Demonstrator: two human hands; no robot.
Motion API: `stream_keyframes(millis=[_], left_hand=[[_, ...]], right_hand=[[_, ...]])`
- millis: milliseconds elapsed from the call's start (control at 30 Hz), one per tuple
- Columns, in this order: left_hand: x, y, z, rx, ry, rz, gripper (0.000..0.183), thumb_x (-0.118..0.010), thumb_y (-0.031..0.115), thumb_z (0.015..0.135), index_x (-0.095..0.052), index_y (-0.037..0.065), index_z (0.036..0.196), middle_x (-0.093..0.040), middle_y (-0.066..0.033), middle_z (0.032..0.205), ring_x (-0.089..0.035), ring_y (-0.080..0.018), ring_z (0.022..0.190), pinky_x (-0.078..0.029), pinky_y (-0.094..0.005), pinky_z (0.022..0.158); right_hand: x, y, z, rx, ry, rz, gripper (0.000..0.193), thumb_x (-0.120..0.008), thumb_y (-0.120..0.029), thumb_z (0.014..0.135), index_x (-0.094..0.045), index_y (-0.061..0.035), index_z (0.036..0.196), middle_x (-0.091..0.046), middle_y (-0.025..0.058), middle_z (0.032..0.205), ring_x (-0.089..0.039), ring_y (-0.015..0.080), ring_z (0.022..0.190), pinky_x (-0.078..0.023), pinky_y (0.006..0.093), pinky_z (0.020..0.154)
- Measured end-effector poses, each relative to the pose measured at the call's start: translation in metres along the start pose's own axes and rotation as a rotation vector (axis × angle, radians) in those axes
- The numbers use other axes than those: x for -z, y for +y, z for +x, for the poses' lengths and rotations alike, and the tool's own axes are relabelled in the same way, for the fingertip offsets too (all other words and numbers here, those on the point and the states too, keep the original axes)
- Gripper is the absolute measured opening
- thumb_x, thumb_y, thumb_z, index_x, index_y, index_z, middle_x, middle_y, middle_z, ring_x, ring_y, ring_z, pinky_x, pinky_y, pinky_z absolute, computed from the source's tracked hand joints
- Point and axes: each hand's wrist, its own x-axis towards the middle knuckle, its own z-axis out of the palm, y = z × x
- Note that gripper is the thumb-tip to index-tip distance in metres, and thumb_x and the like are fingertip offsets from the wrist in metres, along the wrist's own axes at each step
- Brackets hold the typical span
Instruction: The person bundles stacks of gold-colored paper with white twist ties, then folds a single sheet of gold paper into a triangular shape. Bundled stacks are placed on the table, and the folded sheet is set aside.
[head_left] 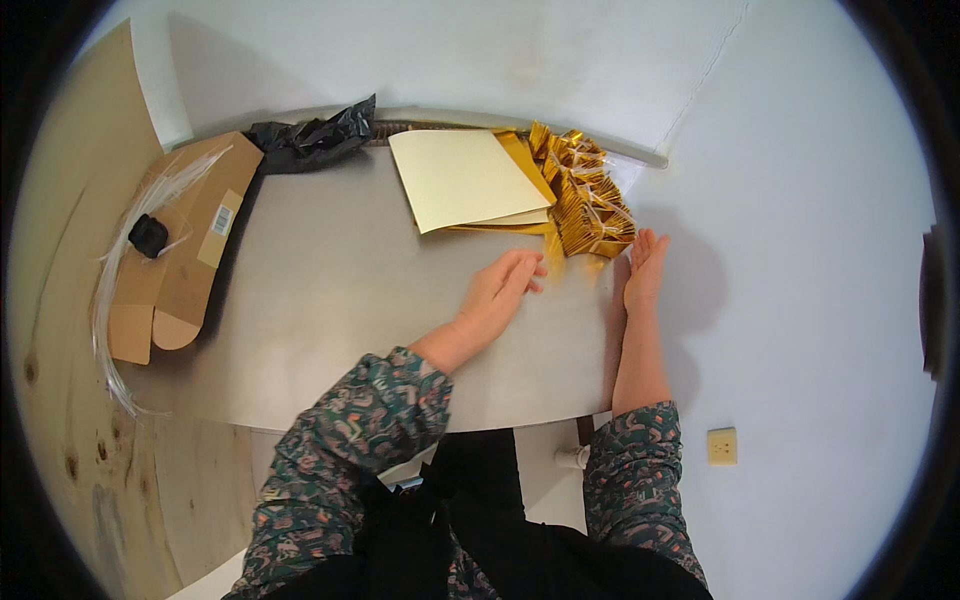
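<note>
A heap of shiny gold pleated foil bundles [592, 205], with pale ties around them, lies at the back right of the metal table. My right hand [645, 270] stands on edge at the heap's right side, open, its fingers stretched out and close to or touching the foil. My left hand [495, 298] is over the tabletop, just front-left of the heap, its fingers loosely bent and holding nothing that I can see. Left of the heap lies a stack of sheets, a pale cream sheet [468, 180] on top and gold ones showing beneath it.
A brown cardboard box [180, 240] stands at the table's left end, with white strands [125, 260] and a small black lump [148, 236] on it. A crumpled black plastic bag [318, 140] lies at the back. The white wall [800, 200] borders the right side.
</note>
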Motion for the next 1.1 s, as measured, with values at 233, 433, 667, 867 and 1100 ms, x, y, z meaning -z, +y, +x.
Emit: stream_keyframes(millis=[233,433,667,867,1100], left_hand=[[0.021,0.016,-0.016,0.175,-0.003,0.017,0.03,-0.054,0.025,0.11,-0.065,0.001,0.124,-0.07,-0.0051,0.104,-0.068,-0.0123,0.083,-0.056,-0.0286,0.076],[0.012,0.012,-0.012,0.106,-0.023,0.22,0.024,-0.059,0.02,0.106,-0.066,0.002,0.12,-0.072,-0.0058,0.098,-0.069,-0.0121,0.08,-0.057,-0.0284,0.075],[0.01,0.005,-0.011,0.015,-0.011,0.39,0.022,-0.063,0.022,0.102,-0.069,0.004,0.111,-0.074,-0.0062,0.092,-0.071,-0.0178,0.079,-0.057,-0.033,0.074],[0.011,0.008,-0.01,0.033,-0.022,0.345,0.022,-0.062,0.024,0.102,-0.069,0.005,0.11,-0.075,-0.0087,0.094,-0.072,-0.0237,0.08,-0.057,-0.0373,0.075],[0.032,0.013,0.001,-0.26,0.21,0.579,0.022,-0.07,0.015,0.096,-0.069,0.004,0.115,-0.072,-0.0087,0.109,-0.068,-0.0247,0.104,-0.054,-0.0381,0.091]], right_hand=[[-0.011,0.0,-0.013,0.176,-0.047,-0.314,0.104,-0.071,-0.053,0.094,-0.023,0.0094,0.162,-0.039,0.0238,0.164,-0.04,0.0287,0.151,-0.033,0.04,0.122],[-0.029,0.001,-0.034,0.274,-0.054,-0.82,0.103,-0.09,-0.053,0.075,-0.044,0.0038,0.148,-0.056,0.0207,0.148,-0.054,0.0315,0.138,-0.043,0.0406,0.112],[-0.043,0.009,-0.036,0.342,0.042,-0.958,0.104,-0.088,-0.064,0.07,-0.045,-0.0068,0.146,-0.064,0.0137,0.139,-0.06,0.0337,0.128,-0.03,0.0559,0.116],[-0.04,0.002,-0.039,0.27,0.015,-0.964,0.102,-0.089,-0.059,0.072,-0.046,-0.0044,0.148,-0.064,0.015,0.141,-0.058,0.0332,0.132,-0.032,0.0521,0.116],[-0.021,0.005,-0.053,0.233,0.215,-0.852,0.077,-0.082,-0.045,0.089,-0.054,0.0024,0.142,-0.066,0.0161,0.136,-0.062,0.0266,0.125,-0.047,0.0403,0.106]])
